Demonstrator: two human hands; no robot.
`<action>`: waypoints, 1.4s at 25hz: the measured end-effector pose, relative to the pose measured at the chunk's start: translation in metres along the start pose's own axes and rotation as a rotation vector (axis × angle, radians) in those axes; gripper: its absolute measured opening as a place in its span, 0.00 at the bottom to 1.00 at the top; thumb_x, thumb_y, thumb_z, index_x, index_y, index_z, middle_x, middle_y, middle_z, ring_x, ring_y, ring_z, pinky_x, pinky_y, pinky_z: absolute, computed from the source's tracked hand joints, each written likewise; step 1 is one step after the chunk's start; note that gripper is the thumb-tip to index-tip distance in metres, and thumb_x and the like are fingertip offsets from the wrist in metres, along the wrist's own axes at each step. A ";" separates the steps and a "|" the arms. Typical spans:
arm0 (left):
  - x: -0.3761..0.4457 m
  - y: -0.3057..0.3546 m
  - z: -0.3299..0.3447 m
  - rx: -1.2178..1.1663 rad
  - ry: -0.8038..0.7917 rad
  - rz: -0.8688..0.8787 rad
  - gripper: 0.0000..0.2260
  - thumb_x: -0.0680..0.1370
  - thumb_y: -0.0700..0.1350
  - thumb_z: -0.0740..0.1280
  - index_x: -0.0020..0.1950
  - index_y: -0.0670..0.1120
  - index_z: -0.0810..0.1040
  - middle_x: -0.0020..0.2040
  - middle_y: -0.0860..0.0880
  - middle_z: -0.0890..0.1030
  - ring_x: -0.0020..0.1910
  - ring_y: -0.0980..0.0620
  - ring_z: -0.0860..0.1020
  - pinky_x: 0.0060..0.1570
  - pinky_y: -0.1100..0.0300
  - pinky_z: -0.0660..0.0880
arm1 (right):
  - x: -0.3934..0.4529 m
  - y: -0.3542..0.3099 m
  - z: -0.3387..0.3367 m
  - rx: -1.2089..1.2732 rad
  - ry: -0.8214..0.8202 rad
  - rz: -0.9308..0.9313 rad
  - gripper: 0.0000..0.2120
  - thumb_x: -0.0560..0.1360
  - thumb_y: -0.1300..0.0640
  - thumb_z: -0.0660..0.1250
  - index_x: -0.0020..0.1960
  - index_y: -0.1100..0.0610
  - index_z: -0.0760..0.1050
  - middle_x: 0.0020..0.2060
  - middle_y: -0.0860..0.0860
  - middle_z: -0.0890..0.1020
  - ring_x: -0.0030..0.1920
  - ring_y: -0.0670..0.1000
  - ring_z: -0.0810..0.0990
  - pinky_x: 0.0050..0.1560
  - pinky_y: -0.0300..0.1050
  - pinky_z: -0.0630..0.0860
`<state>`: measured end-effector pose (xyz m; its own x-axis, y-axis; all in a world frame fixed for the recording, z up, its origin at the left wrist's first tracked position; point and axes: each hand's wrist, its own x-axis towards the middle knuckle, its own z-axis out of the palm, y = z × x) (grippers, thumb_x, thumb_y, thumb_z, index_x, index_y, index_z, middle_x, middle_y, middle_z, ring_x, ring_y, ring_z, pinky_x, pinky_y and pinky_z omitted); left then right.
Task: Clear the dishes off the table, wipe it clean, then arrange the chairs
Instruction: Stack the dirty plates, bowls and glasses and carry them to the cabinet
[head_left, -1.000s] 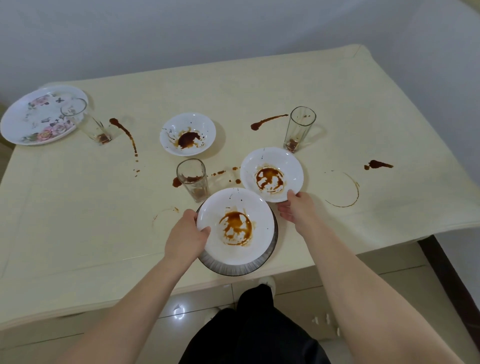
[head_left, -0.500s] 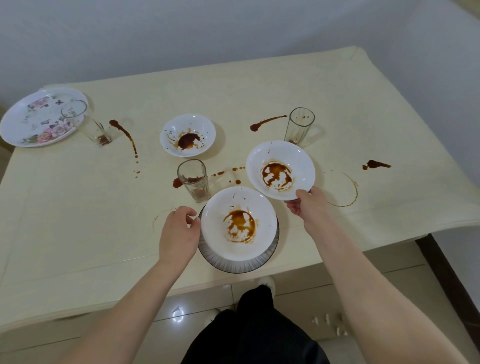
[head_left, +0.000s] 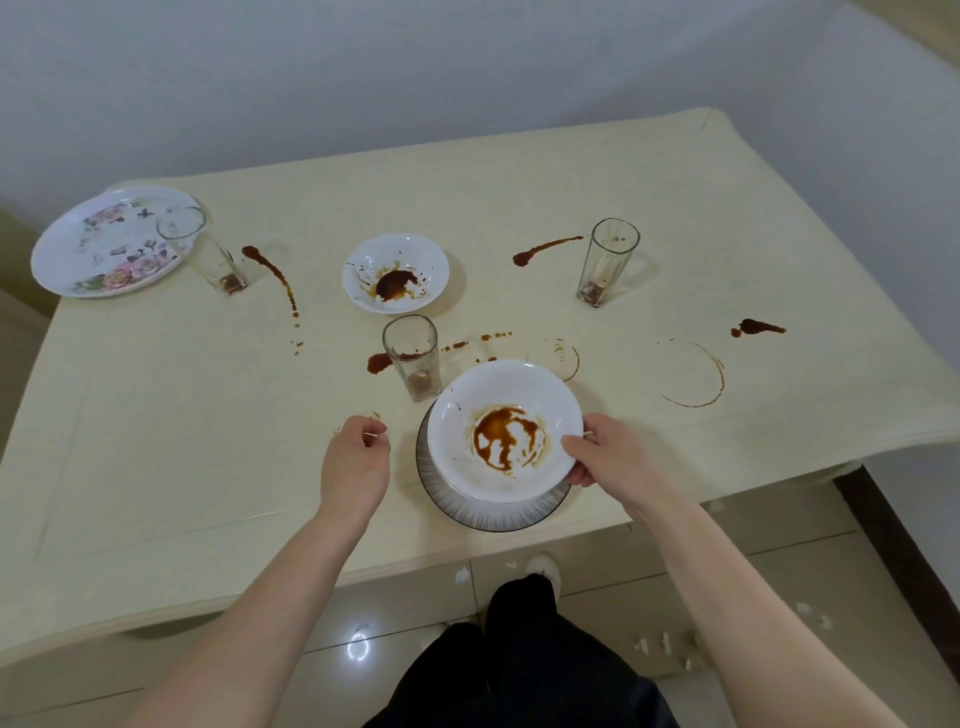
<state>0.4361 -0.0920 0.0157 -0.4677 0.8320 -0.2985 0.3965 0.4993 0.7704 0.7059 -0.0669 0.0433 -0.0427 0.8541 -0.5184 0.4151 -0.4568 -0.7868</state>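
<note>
Head view, dining table (head_left: 156, 467), cream cloth, sauce-stained.

Item: your right hand (head_left: 618, 460). Thumb over the near rim, fingers curled beneath, pinching a white bowl (head_left: 504, 431) smeared with brown sauce. The bowl sits over the stack by the table's near edge; whether it rests fully or hangs just above, the view does not settle.

Item: stack base, a dark ribbed plate (head_left: 488, 512), its front lip close to the table edge.

Item: your left hand (head_left: 356, 462). Just left of the stack, fingers loosely curled, holding nothing.

Item: three glasses with dregs: one (head_left: 413, 358) touching or just behind the stack, one (head_left: 605, 267) far right, one (head_left: 205, 252) beside a floral plate (head_left: 98, 244) that overhangs the far left corner.

Item: a second soiled bowl (head_left: 395, 273), centre.

Item: sauce streaks and ring marks on the cloth, not yet wiped.

Hazards, as judged: a one-sided pinch lets the bowl tip, and wet sauce may run. An off-centre bowl may slide. The near glass could be knocked over when you lift the stack. The stack could go off the edge if nudged toward you.
</note>
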 end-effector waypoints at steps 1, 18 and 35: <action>0.001 -0.001 -0.001 -0.014 -0.008 -0.017 0.05 0.78 0.41 0.59 0.51 0.46 0.74 0.41 0.52 0.76 0.46 0.42 0.78 0.49 0.45 0.77 | 0.000 0.001 0.003 -0.014 -0.006 0.009 0.07 0.76 0.63 0.60 0.52 0.60 0.74 0.33 0.54 0.81 0.30 0.48 0.78 0.34 0.42 0.74; 0.052 0.041 0.001 -0.200 0.200 -0.177 0.16 0.80 0.44 0.59 0.66 0.41 0.63 0.46 0.47 0.73 0.42 0.44 0.78 0.44 0.50 0.78 | 0.077 -0.045 -0.019 -0.903 -0.079 -0.023 0.16 0.77 0.43 0.59 0.36 0.53 0.65 0.32 0.48 0.74 0.35 0.51 0.76 0.33 0.43 0.70; 0.240 0.081 0.014 -0.624 -0.163 -0.555 0.16 0.78 0.31 0.60 0.66 0.38 0.69 0.58 0.39 0.76 0.53 0.42 0.78 0.47 0.50 0.79 | 0.156 -0.076 0.036 -0.459 0.018 -0.002 0.14 0.80 0.51 0.58 0.63 0.53 0.71 0.50 0.50 0.78 0.47 0.49 0.74 0.47 0.41 0.67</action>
<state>0.3670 0.1517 -0.0014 -0.3274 0.5538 -0.7656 -0.3872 0.6605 0.6433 0.6348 0.0916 0.0100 -0.0297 0.8610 -0.5077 0.7749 -0.3010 -0.5558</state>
